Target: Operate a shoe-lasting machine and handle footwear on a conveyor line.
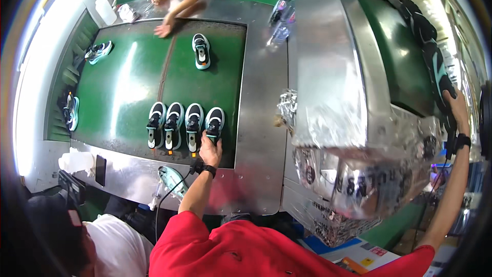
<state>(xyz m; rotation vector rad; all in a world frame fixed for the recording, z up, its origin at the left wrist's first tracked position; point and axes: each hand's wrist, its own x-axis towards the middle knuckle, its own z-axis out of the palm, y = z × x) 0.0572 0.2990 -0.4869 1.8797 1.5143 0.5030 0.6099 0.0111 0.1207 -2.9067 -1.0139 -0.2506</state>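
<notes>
My left hand (209, 149) grips the heel of the rightmost black-and-white shoe (214, 121) in a row of several shoes (174, 124) standing on the green conveyor belt (123, 87). My right hand (457, 106) reaches far right and holds a black-and-teal shoe (441, 79) at the near end of a line of shoes (416, 20) on the upper green belt. A single shoe (201, 50) stands alone farther up the left belt.
Another person's hands (165, 28) rest at the belt's far end, by a white bottle (105, 10). A person in white sits at lower left. A foil-wrapped metal housing (333, 97) divides the belts. Two shoes (97, 51) lie at the left edge. Water bottles (282, 18) stand on the steel frame.
</notes>
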